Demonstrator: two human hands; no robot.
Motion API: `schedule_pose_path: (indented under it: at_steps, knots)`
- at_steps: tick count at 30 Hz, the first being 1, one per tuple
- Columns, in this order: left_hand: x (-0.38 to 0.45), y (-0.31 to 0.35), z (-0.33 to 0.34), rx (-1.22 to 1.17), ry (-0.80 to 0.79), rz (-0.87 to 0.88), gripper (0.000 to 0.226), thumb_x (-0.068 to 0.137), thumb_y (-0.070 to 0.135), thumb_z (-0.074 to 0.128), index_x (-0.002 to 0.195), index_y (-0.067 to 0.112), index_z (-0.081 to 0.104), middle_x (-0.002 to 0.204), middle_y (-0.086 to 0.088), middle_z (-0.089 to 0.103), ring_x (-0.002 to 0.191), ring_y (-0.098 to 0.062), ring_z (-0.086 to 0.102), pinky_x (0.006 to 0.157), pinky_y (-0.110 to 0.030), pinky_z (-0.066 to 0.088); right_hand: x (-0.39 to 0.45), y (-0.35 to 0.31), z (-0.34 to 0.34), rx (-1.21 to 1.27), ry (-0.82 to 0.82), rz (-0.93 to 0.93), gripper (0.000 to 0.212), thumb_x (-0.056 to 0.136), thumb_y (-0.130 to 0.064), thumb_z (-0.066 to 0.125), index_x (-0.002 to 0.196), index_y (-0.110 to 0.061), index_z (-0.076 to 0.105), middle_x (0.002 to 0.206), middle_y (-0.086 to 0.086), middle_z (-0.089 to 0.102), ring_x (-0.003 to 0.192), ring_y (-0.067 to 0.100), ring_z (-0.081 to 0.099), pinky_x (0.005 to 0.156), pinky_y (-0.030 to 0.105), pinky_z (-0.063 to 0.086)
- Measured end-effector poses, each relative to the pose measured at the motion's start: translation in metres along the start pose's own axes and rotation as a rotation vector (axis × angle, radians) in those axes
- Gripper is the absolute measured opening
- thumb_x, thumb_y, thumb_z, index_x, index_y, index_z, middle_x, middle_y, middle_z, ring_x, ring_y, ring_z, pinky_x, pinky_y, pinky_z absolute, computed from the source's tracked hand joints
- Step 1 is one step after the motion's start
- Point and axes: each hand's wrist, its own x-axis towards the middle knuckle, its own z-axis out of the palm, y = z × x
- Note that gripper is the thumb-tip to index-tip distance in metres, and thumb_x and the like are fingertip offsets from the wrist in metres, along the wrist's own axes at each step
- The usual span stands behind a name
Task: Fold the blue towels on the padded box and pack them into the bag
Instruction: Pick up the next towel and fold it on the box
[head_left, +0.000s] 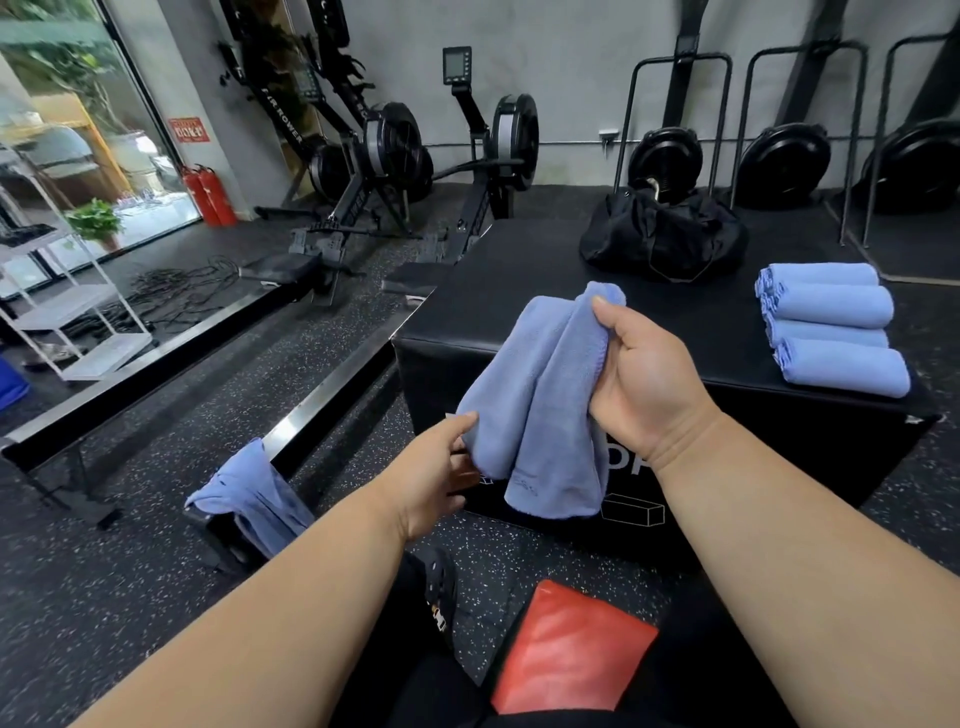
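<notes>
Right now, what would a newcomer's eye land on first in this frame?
The blue towel hanging mid-frame, gripped by the right hand while the left hand touches its lower edge. Then four folded towels at the padded box's right, with the black bag behind.

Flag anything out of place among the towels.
One blue towel hangs crumpled over a black floor stand, left of the box, apart from the folded stack on the box. Nothing looks spilled or damaged.

A gym. Black air rowing machines w/ round flywheel housings (395, 145) stand along the grey wall, and black weight plates in black tube racks (665, 156) sit at the rear right. Black speckled rubber floor (156, 467) throughout, plus two red fire extinguishers (208, 195) by the big window.
</notes>
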Motion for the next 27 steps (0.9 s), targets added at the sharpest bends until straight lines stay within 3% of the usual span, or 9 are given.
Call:
schedule_pose_path:
  at_steps: [3,8,10,13,15,18,20,22,27]
  knots:
    - [0.001,0.006,0.002,-0.134,0.006,0.105,0.031,0.099,0.045,0.058,0.116,0.022,0.07,0.102,-0.001,0.073,0.099,-0.021,0.065,0.09,-0.039,0.045,0.0,0.0,0.0,-0.015,0.01,-0.027,0.044,0.109,-0.025,0.05,0.134,0.009,0.061,0.133,0.026,0.068,0.128,0.032,0.066,0.117,0.048,0.044]
    - [-0.008,0.022,-0.007,-0.202,0.091,0.289,0.045,0.1,0.026,0.064,0.138,0.001,0.064,0.111,-0.012,0.065,0.101,-0.025,0.058,0.09,-0.038,0.05,0.001,-0.003,-0.011,-0.085,0.019,-0.046,0.044,0.106,-0.024,0.054,0.137,0.007,0.06,0.132,0.024,0.068,0.126,0.034,0.067,0.112,0.046,0.049]
    - [-0.014,0.035,-0.013,-0.209,0.107,0.389,0.039,0.103,0.024,0.06,0.134,0.001,0.065,0.108,-0.011,0.065,0.098,-0.025,0.057,0.085,-0.037,0.046,0.002,-0.001,-0.015,-0.199,0.065,-0.072,0.037,0.103,-0.019,0.06,0.132,0.003,0.063,0.122,0.021,0.072,0.122,0.035,0.069,0.105,0.048,0.055]
    - [-0.028,0.059,-0.019,-0.232,0.112,0.526,0.017,0.106,0.022,0.058,0.104,0.016,0.073,0.092,-0.005,0.07,0.088,-0.018,0.06,0.081,-0.035,0.044,0.005,0.002,-0.022,-0.451,0.179,-0.093,0.023,0.099,-0.013,0.068,0.122,-0.008,0.067,0.114,0.013,0.078,0.108,0.029,0.076,0.093,0.046,0.062]
    - [-0.035,0.073,-0.022,-0.225,0.116,0.579,0.02,0.106,0.024,0.059,0.092,0.02,0.073,0.089,-0.004,0.07,0.087,-0.017,0.061,0.081,-0.034,0.044,0.006,0.005,-0.028,-0.571,0.216,-0.058,0.021,0.098,-0.012,0.069,0.12,-0.01,0.066,0.107,0.012,0.078,0.09,0.026,0.077,0.082,0.04,0.064]
    - [-0.046,0.085,-0.023,-0.236,0.053,0.639,0.015,0.104,0.024,0.061,0.108,0.014,0.072,0.109,-0.015,0.072,0.106,-0.027,0.065,0.101,-0.043,0.05,0.006,0.009,-0.034,-0.606,0.235,-0.01,0.021,0.097,-0.008,0.069,0.118,-0.009,0.065,0.095,0.01,0.071,0.069,0.017,0.069,0.069,0.032,0.061]
    - [-0.051,0.087,-0.022,-0.234,0.003,0.657,0.028,0.103,0.022,0.063,0.124,0.004,0.067,0.124,-0.026,0.067,0.117,-0.033,0.061,0.115,-0.05,0.044,0.007,0.012,-0.036,-0.585,0.187,0.02,0.024,0.097,-0.008,0.069,0.121,-0.009,0.067,0.095,0.008,0.072,0.071,0.017,0.07,0.073,0.033,0.061]
    - [-0.055,0.087,-0.02,-0.235,-0.033,0.656,0.03,0.103,0.02,0.061,0.127,0.003,0.064,0.123,-0.027,0.064,0.117,-0.033,0.06,0.115,-0.05,0.043,0.007,0.015,-0.036,-0.562,0.144,0.06,0.022,0.097,-0.014,0.07,0.119,-0.014,0.068,0.092,0.006,0.073,0.076,0.019,0.072,0.082,0.036,0.06]
    - [-0.064,0.087,-0.016,-0.207,-0.098,0.631,0.009,0.096,0.017,0.063,0.102,0.013,0.069,0.099,-0.011,0.061,0.105,-0.028,0.055,0.095,-0.041,0.043,0.009,0.034,-0.03,-0.601,0.15,0.141,0.039,0.093,-0.035,0.078,0.128,-0.025,0.066,0.102,0.007,0.076,0.098,0.023,0.075,0.1,0.043,0.057]
